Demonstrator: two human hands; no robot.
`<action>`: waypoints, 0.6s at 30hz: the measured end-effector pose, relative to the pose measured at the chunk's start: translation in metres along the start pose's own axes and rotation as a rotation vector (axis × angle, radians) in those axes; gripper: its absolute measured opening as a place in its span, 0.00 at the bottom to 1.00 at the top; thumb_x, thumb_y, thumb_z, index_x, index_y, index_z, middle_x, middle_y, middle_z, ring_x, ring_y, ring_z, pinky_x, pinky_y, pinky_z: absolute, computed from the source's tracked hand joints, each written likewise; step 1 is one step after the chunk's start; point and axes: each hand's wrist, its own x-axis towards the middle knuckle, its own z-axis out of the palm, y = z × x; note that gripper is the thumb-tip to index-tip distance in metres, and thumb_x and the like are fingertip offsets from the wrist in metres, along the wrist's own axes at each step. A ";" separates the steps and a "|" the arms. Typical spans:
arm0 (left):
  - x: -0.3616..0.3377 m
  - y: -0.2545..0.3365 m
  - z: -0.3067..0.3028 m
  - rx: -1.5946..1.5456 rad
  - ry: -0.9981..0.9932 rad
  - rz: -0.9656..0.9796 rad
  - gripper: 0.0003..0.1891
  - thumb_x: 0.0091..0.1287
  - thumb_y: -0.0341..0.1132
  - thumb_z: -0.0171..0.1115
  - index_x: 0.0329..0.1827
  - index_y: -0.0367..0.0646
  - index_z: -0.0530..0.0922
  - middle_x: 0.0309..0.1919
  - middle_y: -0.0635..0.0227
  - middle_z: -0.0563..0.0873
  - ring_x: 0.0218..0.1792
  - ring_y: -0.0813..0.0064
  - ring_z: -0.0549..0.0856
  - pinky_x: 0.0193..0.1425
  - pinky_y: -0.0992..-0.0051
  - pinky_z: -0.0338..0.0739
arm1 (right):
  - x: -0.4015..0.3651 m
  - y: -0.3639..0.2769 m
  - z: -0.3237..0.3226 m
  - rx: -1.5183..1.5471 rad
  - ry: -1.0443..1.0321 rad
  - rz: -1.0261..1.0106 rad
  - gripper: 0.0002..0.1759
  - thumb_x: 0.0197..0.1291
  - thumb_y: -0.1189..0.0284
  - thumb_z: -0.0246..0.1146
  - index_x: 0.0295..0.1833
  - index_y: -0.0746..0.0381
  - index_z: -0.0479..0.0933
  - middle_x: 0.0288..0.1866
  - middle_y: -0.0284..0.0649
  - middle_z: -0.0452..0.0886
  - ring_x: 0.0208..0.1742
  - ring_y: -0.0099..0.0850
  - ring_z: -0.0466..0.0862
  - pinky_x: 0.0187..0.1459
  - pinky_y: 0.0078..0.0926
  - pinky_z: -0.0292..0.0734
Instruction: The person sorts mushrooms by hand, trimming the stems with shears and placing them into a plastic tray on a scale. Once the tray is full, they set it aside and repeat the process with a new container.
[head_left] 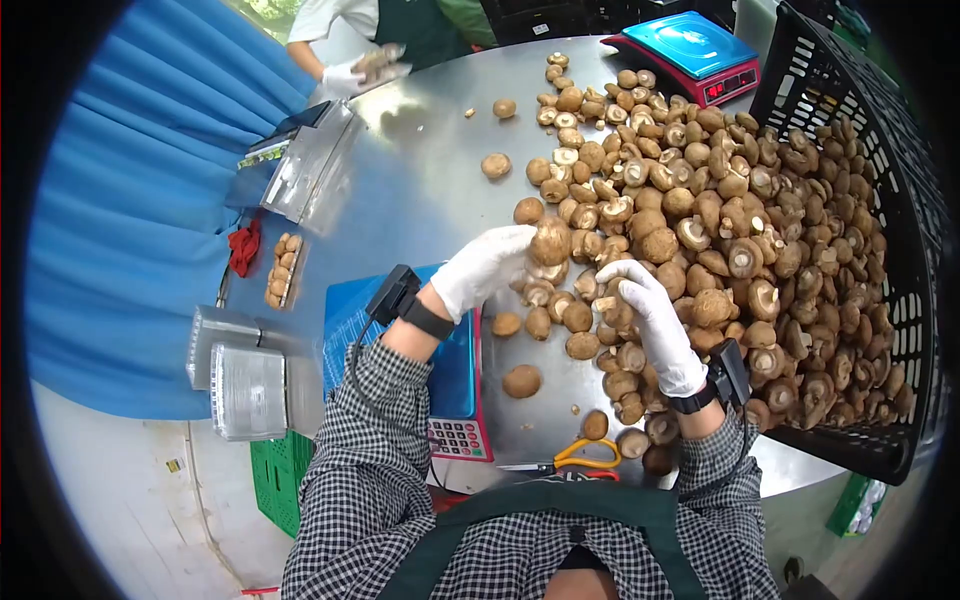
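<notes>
A: We're looking down at a shiny grey metal tabletop [400,165], and the white-gloved left hand [485,268] is gripping a large, round-capped brown mushroom [551,242] at its fingertips!

B: And the white-gloved right hand [660,335]?

A: Its fingers are curling narrowly over a smaller brown mushroom [616,292] at the near edge of the heap. Whether they're gripping it or just touching it, I can't tell.

B: What's surrounding them?

A: A great heap of loose brown mushrooms [690,205] is spreading leftward out of a black slotted plastic crate [908,300]. Yellow-handled scissors [585,455] are lying near the person's apron.

B: And over on the left?

A: A blue-topped red digital scale [455,390] is sitting partly under the left forearm, and beyond it a clear tray of mushrooms [284,270] is resting beside a crumpled red cloth [243,247].

B: Anyone else working?

A: Yes, across the way a co-worker's white-gloved hand [345,79] is holding something too blurred to name.
</notes>
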 end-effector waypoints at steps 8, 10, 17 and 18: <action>-0.047 -0.013 0.028 -0.263 -0.089 0.006 0.20 0.74 0.40 0.57 0.63 0.37 0.75 0.58 0.61 0.82 0.51 0.73 0.83 0.49 0.75 0.79 | -0.011 -0.012 0.032 -0.610 0.004 -0.263 0.22 0.56 0.73 0.58 0.58 0.63 0.71 0.54 0.47 0.75 0.57 0.41 0.77 0.64 0.31 0.68; -0.055 -0.017 0.034 -0.353 -0.194 0.009 0.20 0.75 0.42 0.56 0.64 0.38 0.74 0.55 0.63 0.82 0.48 0.74 0.82 0.48 0.74 0.78 | -0.018 -0.022 0.045 -0.733 0.027 -0.411 0.30 0.54 0.74 0.60 0.65 0.62 0.69 0.60 0.50 0.75 0.62 0.44 0.77 0.64 0.33 0.70; -0.063 -0.040 0.047 -0.427 -0.211 -0.046 0.25 0.76 0.45 0.53 0.70 0.40 0.67 0.60 0.63 0.79 0.55 0.70 0.81 0.54 0.69 0.78 | -0.027 -0.025 0.045 -0.813 -0.086 -0.237 0.43 0.52 0.60 0.74 0.72 0.60 0.64 0.66 0.51 0.74 0.68 0.43 0.75 0.68 0.36 0.69; -0.063 -0.043 0.050 -0.460 -0.198 -0.051 0.25 0.77 0.44 0.52 0.70 0.40 0.66 0.63 0.62 0.78 0.58 0.68 0.80 0.57 0.67 0.78 | -0.028 -0.023 0.045 -0.812 -0.083 -0.233 0.43 0.52 0.60 0.74 0.72 0.60 0.64 0.66 0.51 0.74 0.68 0.43 0.75 0.68 0.36 0.69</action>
